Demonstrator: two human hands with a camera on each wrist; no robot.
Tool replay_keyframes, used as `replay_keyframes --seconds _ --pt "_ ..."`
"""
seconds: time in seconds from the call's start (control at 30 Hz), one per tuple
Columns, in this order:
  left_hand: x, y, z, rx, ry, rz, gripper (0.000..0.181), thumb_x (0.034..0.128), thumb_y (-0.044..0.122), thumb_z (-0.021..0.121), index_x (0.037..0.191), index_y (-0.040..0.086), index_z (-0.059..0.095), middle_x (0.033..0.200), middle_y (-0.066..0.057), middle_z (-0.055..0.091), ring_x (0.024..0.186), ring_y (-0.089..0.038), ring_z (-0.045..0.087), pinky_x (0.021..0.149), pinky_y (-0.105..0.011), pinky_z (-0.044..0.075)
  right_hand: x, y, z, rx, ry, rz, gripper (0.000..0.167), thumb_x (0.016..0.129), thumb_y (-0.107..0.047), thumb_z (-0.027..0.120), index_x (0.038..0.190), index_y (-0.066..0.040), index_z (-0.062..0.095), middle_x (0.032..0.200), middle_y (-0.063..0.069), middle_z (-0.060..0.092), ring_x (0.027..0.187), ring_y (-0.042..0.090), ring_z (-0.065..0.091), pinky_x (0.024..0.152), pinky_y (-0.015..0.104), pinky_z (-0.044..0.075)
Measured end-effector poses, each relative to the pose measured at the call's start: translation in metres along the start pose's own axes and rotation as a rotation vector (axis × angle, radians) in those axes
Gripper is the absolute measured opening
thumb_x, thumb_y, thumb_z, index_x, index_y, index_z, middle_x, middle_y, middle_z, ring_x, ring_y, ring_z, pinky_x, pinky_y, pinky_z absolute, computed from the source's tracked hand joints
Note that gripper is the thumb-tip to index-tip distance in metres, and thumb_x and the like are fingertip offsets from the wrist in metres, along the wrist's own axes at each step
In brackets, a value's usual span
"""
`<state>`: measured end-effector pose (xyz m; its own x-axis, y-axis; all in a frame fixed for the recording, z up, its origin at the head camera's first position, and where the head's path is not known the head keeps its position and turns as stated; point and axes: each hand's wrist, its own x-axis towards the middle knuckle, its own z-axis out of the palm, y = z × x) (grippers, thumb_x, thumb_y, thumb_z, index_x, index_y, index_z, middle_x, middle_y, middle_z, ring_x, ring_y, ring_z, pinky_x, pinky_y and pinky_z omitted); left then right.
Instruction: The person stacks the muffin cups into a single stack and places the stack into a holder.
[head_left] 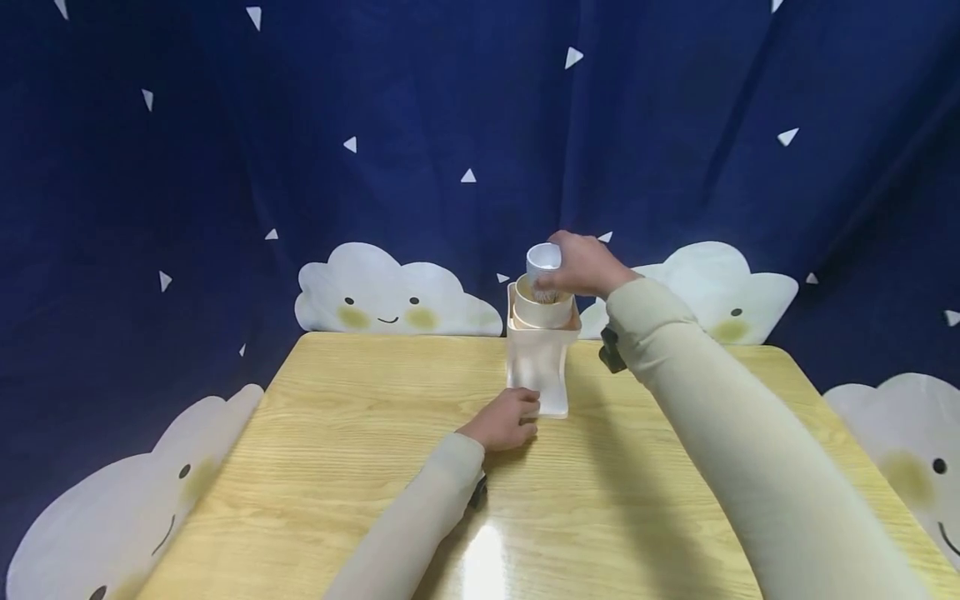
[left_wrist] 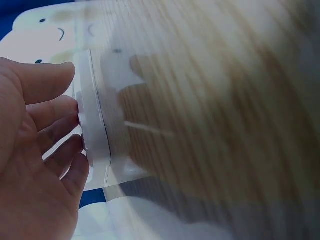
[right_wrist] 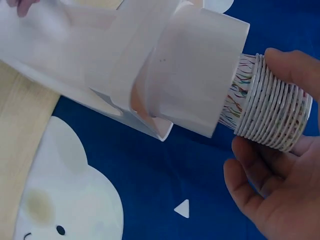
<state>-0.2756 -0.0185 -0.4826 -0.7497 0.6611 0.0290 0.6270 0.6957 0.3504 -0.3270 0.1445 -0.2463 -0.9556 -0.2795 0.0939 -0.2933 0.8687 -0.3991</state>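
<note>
A pale pink-white cup dispenser [head_left: 536,358] stands at the table's far edge, with a flat foot towards me and a round tube [head_left: 542,313] at its top. My right hand [head_left: 585,265] holds a stack of paper cups [head_left: 543,258] between thumb and fingers, their open mouths up. In the right wrist view the stacked white rims [right_wrist: 272,105] sit outside the tube, while the patterned lower end goes into its mouth. At the front, my left hand [head_left: 504,418] touches the edge of the dispenser's foot [left_wrist: 96,110] with its fingertips, thumb held apart.
A wood-grain table [head_left: 375,400] lies under the dispenser. Behind it hangs a dark blue curtain [head_left: 420,108] with white triangles and smiling clouds. The dispenser's upper part stands close to this curtain.
</note>
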Motion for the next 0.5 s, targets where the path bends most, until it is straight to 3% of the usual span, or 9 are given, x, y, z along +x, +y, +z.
replay_keyframes --seconds 0.13,0.5 --pt "-0.001 0.0 -0.001 -0.007 0.006 -0.008 0.028 0.0948 0.021 0.061 0.117 0.005 0.068 0.148 -0.011 0.052 0.138 -0.032 0.047 0.117 -0.039 0.037 0.0 0.002 0.003 0.005 -0.005 0.003 0.069 0.077 -0.026 0.075 0.133 0.006 0.05 0.121 0.025 0.063 0.107 0.037 0.06 0.095 0.048 0.05" --pt "-0.004 0.003 0.0 -0.014 0.008 -0.037 0.027 0.0941 0.022 0.062 0.116 0.006 0.068 0.149 -0.009 0.052 0.138 -0.03 0.047 0.117 -0.037 0.037 0.0 0.011 0.013 -0.006 0.011 -0.016 0.068 0.076 -0.025 0.078 0.131 0.005 0.053 0.122 0.025 0.063 0.11 0.038 0.058 0.098 0.048 0.048"
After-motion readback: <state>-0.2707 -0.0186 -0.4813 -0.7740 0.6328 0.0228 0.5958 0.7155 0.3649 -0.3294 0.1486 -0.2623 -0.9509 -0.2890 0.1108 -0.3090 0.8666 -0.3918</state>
